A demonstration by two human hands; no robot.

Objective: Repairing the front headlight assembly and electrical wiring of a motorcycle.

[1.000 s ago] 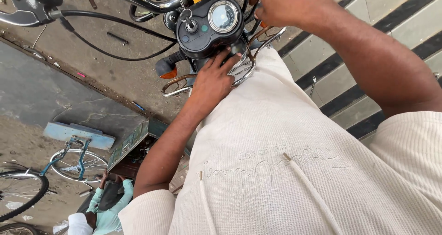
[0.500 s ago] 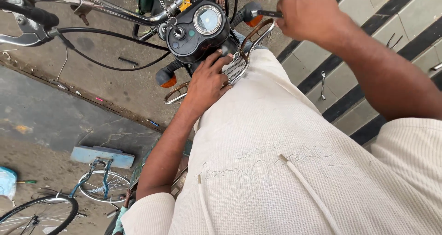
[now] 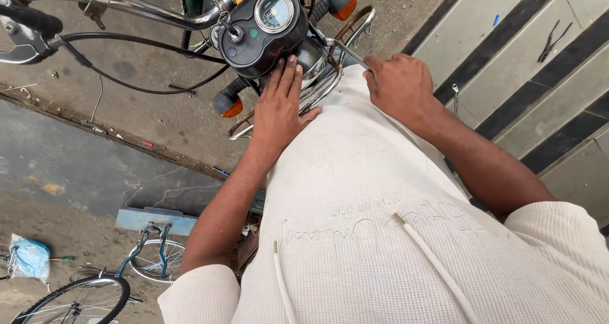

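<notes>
A: State the position of the left hand (image 3: 279, 111).

B: It lies flat, fingers straight and together, palm down on the rounded headlamp (image 3: 312, 56) of the motorbike. Its fingertips touch the lower edge of the black instrument housing (image 3: 254, 35). It grips nothing.

A: And the right hand (image 3: 398, 86)?

B: Closed in a loose fist round a thin chrome rod (image 3: 346, 51) just beside the headlamp. The rod is smooth and shiny, and forms part of a curved wire guard (image 3: 317, 95).

A: Describe the instrument housing.

B: Matt black plastic, rounded, with one circular dial (image 3: 274, 12) under clear glass and a key switch (image 3: 235, 34) beside it.

A: Adjacent parts?

B: Two oval turn signals with orange lenses: one (image 3: 227, 102) just left of the left hand, one (image 3: 339, 0) above the right hand. A polished chrome handlebar (image 3: 127, 10) runs to the left, with black cables (image 3: 127, 41) hanging under it.

A: Surroundings?

B: Rough concrete ground (image 3: 158, 121), striped tiled steps (image 3: 507, 45), and a spoked bicycle wheel (image 3: 70, 302) at lower left.
</notes>
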